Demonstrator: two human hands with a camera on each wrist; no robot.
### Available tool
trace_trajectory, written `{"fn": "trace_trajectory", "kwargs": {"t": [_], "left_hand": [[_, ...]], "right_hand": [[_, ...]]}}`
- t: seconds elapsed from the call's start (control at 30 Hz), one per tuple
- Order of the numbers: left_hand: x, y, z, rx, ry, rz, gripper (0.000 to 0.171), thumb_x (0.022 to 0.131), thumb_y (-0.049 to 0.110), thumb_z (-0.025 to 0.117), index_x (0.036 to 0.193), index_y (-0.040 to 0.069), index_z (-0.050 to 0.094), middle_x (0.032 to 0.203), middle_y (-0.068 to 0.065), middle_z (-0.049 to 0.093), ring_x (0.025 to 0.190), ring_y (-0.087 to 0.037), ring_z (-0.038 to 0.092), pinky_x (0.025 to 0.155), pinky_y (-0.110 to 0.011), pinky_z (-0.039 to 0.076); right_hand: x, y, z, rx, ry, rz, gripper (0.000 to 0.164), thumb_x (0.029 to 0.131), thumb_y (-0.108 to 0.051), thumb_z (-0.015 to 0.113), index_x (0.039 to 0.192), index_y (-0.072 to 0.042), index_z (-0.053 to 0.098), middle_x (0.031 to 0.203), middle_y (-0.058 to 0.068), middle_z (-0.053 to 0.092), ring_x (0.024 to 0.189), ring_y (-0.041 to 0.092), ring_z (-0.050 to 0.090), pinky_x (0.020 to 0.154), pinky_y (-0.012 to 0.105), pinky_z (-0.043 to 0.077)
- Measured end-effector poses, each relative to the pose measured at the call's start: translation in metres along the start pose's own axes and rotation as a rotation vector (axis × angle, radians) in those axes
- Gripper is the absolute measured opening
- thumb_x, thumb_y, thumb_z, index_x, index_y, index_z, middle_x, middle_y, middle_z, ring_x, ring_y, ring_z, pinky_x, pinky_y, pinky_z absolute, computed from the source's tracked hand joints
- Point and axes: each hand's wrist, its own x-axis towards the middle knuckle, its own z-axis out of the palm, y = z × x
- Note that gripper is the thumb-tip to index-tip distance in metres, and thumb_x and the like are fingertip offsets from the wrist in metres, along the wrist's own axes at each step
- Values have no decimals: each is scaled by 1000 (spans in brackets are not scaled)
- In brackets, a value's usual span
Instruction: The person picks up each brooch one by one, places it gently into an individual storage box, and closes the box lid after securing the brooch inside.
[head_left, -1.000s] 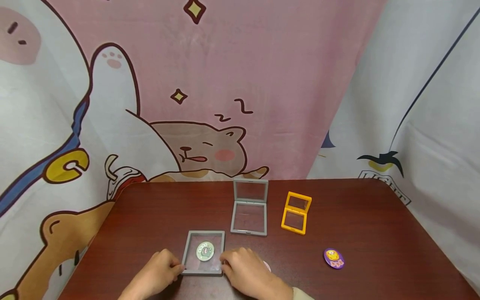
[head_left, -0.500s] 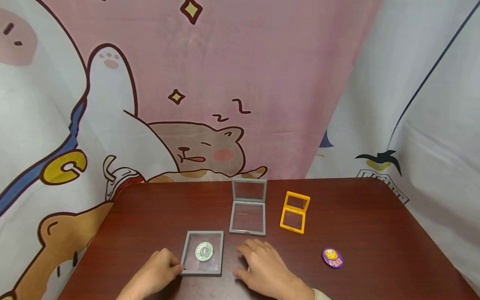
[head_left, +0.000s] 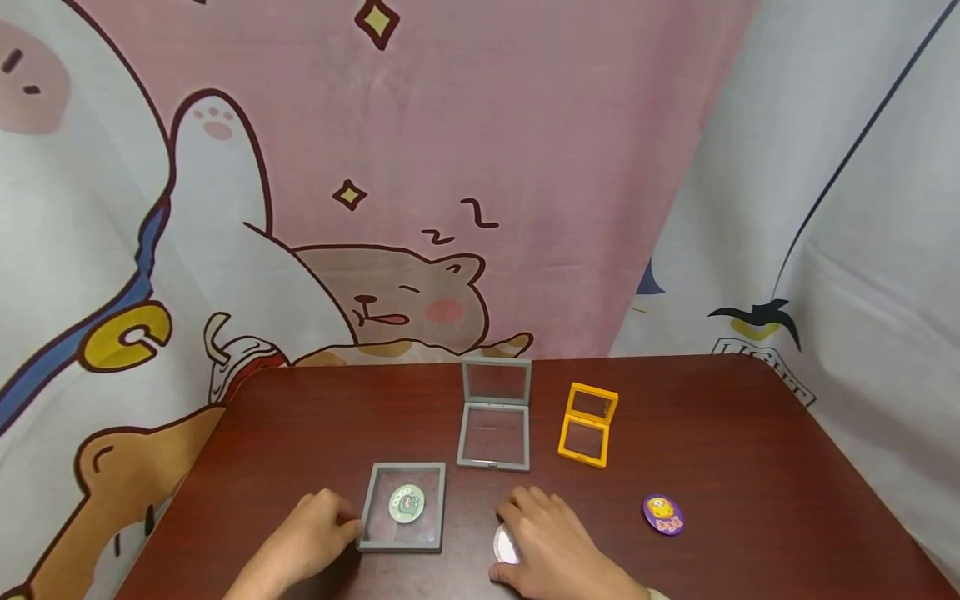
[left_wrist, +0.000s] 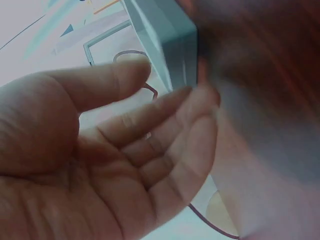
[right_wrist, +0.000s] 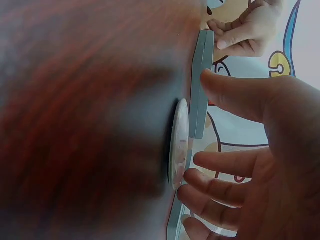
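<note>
On the table's near left lies a closed grey square display frame (head_left: 401, 548), with a round pale green badge (head_left: 407, 504) showing inside. My left hand (head_left: 309, 533) is beside its lower left corner, fingers loosely bent; in the left wrist view the thumb stands apart from the grey frame (left_wrist: 181, 50). A round white-pink badge (head_left: 505, 546) lies flat to the right of the frame. Over it my right hand (head_left: 558, 542) spreads, partly covering it. In the right wrist view thumb and fingers are apart, fingertips right at the edge of the badge (right_wrist: 179, 145).
Behind, a second grey frame (head_left: 493, 467) stands open with its lid raised, and a smaller yellow frame (head_left: 585, 458) stands open to its right. A purple oval-looking badge (head_left: 663, 515) lies at the right. A printed cloth (head_left: 562, 167) hangs behind the dark red table (head_left: 750, 467).
My right hand has left the grey frame's right corner and moved right, over the white-pink badge. The left hand has eased slightly away from the frame's left corner.
</note>
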Motion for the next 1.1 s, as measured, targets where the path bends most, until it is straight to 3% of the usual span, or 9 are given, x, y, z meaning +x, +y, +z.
{"fn": "trace_trajectory", "kwargs": {"t": [0.2,0.3,0.43,0.57,0.8,1.0,1.1], "left_hand": [[10,10,-7,29,115,-3,12,94,11,76,84,4,74,72,1,65,67,-16,56,62,-38,50],[17,16,-9,34,142,21,10,95,12,75,93,1,76,82,-5,71,77,-19,65,68,-43,54],[26,25,-10,40,151,45,23,95,14,75,109,-4,75,104,-15,75,96,-29,71,78,-52,57],[35,35,-7,86,160,62,29,96,19,75,116,-2,74,113,-16,74,99,-31,70,76,-54,56],[50,49,5,107,184,133,27,95,19,76,116,2,76,117,-16,72,112,-39,67,84,-59,54],[64,62,12,35,168,189,27,97,15,75,117,-3,74,118,-19,72,118,-40,64,92,-58,53],[73,67,15,3,161,230,25,96,11,75,114,-7,74,113,-20,74,112,-37,68,90,-54,55]], "right_hand": [[-2,2,3,-67,46,-35,58,73,-54,88,109,-12,73,101,-3,60,92,15,55,73,38,49],[-3,3,4,-84,46,-40,57,71,-53,89,107,-12,73,100,-4,60,90,16,55,70,36,46],[-4,4,5,-96,41,-41,56,71,-52,89,107,-12,73,99,-4,60,89,16,56,69,36,46],[-5,5,5,-90,30,-42,54,73,-50,89,107,-11,73,98,-4,59,88,16,56,69,36,47],[-6,7,5,-56,22,-47,50,74,-45,90,105,-9,73,95,-3,57,85,14,53,66,33,46],[-6,6,5,-47,12,-41,54,74,-46,91,106,-8,71,98,-2,57,88,15,53,68,33,48],[-7,6,5,-46,0,-38,58,72,-47,92,108,-7,70,100,-1,57,89,16,53,69,35,49]]}}
